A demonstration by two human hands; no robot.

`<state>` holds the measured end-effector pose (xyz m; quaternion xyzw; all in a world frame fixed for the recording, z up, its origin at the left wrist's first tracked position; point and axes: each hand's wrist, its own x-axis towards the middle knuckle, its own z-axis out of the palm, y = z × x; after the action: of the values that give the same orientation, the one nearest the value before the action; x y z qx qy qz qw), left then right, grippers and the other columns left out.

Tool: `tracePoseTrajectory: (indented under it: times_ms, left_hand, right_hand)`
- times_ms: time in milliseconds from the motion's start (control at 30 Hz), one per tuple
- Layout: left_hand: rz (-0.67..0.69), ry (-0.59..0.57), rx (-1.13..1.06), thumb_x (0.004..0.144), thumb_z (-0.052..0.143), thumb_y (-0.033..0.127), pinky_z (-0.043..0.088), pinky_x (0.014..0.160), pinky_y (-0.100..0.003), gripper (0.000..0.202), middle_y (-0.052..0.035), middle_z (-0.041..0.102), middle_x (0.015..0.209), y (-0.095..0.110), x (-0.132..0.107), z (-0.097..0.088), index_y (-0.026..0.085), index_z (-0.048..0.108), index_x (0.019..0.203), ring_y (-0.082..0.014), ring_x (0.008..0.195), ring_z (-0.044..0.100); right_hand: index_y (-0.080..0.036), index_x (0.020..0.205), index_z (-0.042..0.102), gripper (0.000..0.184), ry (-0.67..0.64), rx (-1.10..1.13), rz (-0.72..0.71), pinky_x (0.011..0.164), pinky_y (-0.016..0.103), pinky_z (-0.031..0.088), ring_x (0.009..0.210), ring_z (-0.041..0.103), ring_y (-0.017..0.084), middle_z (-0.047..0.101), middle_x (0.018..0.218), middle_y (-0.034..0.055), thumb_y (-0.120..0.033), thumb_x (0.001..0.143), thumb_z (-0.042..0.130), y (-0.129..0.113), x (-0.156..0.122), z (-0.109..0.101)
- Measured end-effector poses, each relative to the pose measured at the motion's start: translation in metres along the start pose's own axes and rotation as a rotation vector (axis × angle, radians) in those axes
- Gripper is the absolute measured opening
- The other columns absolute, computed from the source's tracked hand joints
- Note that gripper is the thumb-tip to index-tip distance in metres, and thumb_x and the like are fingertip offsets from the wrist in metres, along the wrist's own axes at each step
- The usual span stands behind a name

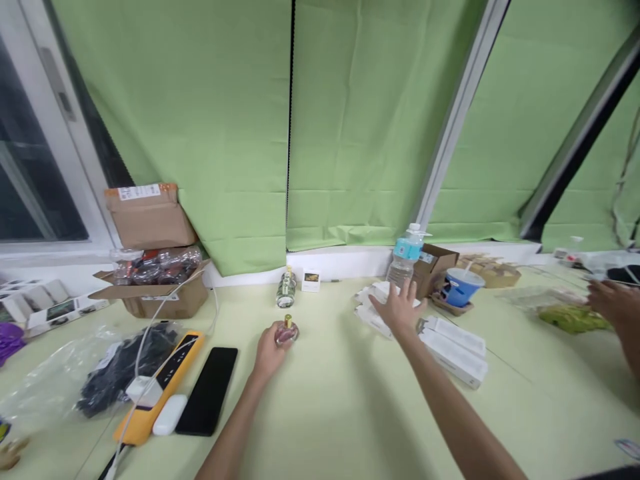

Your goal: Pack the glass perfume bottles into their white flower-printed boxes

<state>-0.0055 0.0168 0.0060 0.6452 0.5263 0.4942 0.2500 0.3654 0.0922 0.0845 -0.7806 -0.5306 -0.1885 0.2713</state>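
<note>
Green blinds (200, 127) back the table (320, 400); left hand (269, 352) grips a gold-topped bottle (287, 335); right hand (400, 310) is splayed over white boxes (373, 319).

Workroom or office, which unclear: pale table (320, 420) across lower frame; green blinds (200, 120), top; power strip (169, 382), lower left.

Legible text: none. Labels, unreadable: white label (139, 191) on upper cardboard box (153, 227), towards worktop (320, 407)'s far left corner; blue label (408, 249) on plastic bottle (399, 272), near far edge.
</note>
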Motion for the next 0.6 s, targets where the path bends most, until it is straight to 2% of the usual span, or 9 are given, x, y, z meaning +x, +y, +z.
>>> tracePoseTrajectory:
  times_ms: [67, 100, 167, 267, 333, 400, 467, 533, 600]
  left_hand:
    - [0.005, -0.026, -0.007, 0.072, 0.067, 0.018, 0.048, 0.090, -0.039, 0.043, -0.0048, 0.070, 0.107, 0.003, -0.004, 0.000, 0.023, 0.062, 0.114, -0.0236, 0.099, 0.065]
    - [0.004, -0.035, -0.009, 0.072, 0.067, 0.018, 0.049, 0.090, -0.040, 0.041, -0.0051, 0.070, 0.106, 0.004, -0.005, 0.000, 0.023, 0.063, 0.113, -0.0240, 0.098, 0.065]
    - [-0.001, -0.038, -0.008, 0.072, 0.067, 0.019, 0.049, 0.088, -0.041, 0.037, -0.0053, 0.070, 0.102, 0.006, -0.006, 0.000, 0.023, 0.065, 0.108, -0.0247, 0.094, 0.065]
    - [-0.005, -0.024, -0.011, 0.071, 0.069, 0.019, 0.049, 0.086, -0.042, 0.030, -0.0052, 0.070, 0.096, 0.009, -0.007, -0.002, 0.022, 0.066, 0.100, -0.0248, 0.090, 0.065]
    - [0.002, -0.023, -0.010, 0.070, 0.069, 0.020, 0.050, 0.085, -0.042, 0.026, -0.0048, 0.069, 0.093, 0.009, -0.009, -0.003, 0.021, 0.065, 0.096, -0.0244, 0.088, 0.065]
    - [0.013, -0.028, -0.007, 0.071, 0.069, 0.021, 0.050, 0.083, -0.042, 0.024, -0.0044, 0.069, 0.092, 0.008, -0.012, -0.004, 0.021, 0.065, 0.095, -0.0242, 0.086, 0.065]
    - [0.022, -0.032, -0.003, 0.073, 0.068, 0.023, 0.050, 0.082, -0.042, 0.021, -0.0047, 0.068, 0.092, 0.006, -0.015, -0.005, 0.022, 0.064, 0.094, -0.0243, 0.086, 0.065]
    - [0.027, -0.032, -0.002, 0.073, 0.068, 0.023, 0.050, 0.082, -0.042, 0.021, -0.0050, 0.068, 0.091, 0.003, -0.017, -0.005, 0.022, 0.064, 0.094, -0.0247, 0.086, 0.064]
    - [0.029, -0.029, -0.007, 0.073, 0.068, 0.022, 0.049, 0.082, -0.041, 0.021, -0.0047, 0.068, 0.090, 0.000, -0.019, -0.004, 0.022, 0.064, 0.094, -0.0245, 0.087, 0.064]
  right_hand:
    - [-0.014, 0.144, 0.041, 0.080, -0.147, -0.067, 0.005, 0.104, 0.067, 0.021, 0.145, 0.017, 0.044, 0.029, 0.156, 0.0256, -0.062, 0.081, 0.056, 0.018, 0.011, 0.009]
    - [-0.015, 0.143, 0.043, 0.078, -0.195, -0.086, -0.007, 0.102, 0.065, 0.024, 0.142, 0.024, 0.043, 0.036, 0.151, 0.0256, -0.059, 0.080, 0.059, 0.024, 0.012, 0.013]
    - [-0.017, 0.137, 0.047, 0.065, -0.182, -0.093, -0.065, 0.102, 0.061, 0.026, 0.134, 0.037, 0.039, 0.049, 0.142, 0.0223, -0.048, 0.082, 0.062, 0.031, 0.004, 0.015]
    - [-0.018, 0.119, 0.058, 0.033, -0.105, -0.060, -0.151, 0.104, 0.055, 0.024, 0.121, 0.051, 0.031, 0.064, 0.122, 0.0165, -0.022, 0.087, 0.053, 0.030, -0.015, 0.009]
    - [-0.019, 0.114, 0.060, 0.032, -0.066, -0.040, -0.166, 0.104, 0.052, 0.024, 0.116, 0.055, 0.028, 0.067, 0.115, 0.0146, -0.009, 0.087, 0.045, 0.025, -0.025, 0.002]
    - [-0.019, 0.115, 0.061, 0.038, -0.043, -0.024, -0.157, 0.104, 0.049, 0.025, 0.115, 0.056, 0.027, 0.068, 0.115, 0.0142, -0.004, 0.087, 0.041, 0.020, -0.032, -0.004]
    - [-0.019, 0.119, 0.061, 0.040, -0.025, -0.015, -0.146, 0.104, 0.049, 0.028, 0.115, 0.057, 0.028, 0.067, 0.117, 0.0146, -0.005, 0.088, 0.040, 0.018, -0.036, -0.010]
    - [-0.018, 0.124, 0.060, 0.038, 0.003, 0.030, -0.097, 0.102, 0.051, 0.033, 0.115, 0.057, 0.032, 0.066, 0.120, 0.0165, -0.013, 0.090, 0.043, 0.017, -0.037, -0.016]
    - [-0.015, 0.126, 0.060, 0.039, 0.041, 0.256, 0.033, 0.097, 0.053, 0.041, 0.112, 0.059, 0.036, 0.066, 0.119, 0.0177, -0.027, 0.089, 0.052, 0.014, -0.039, -0.024]
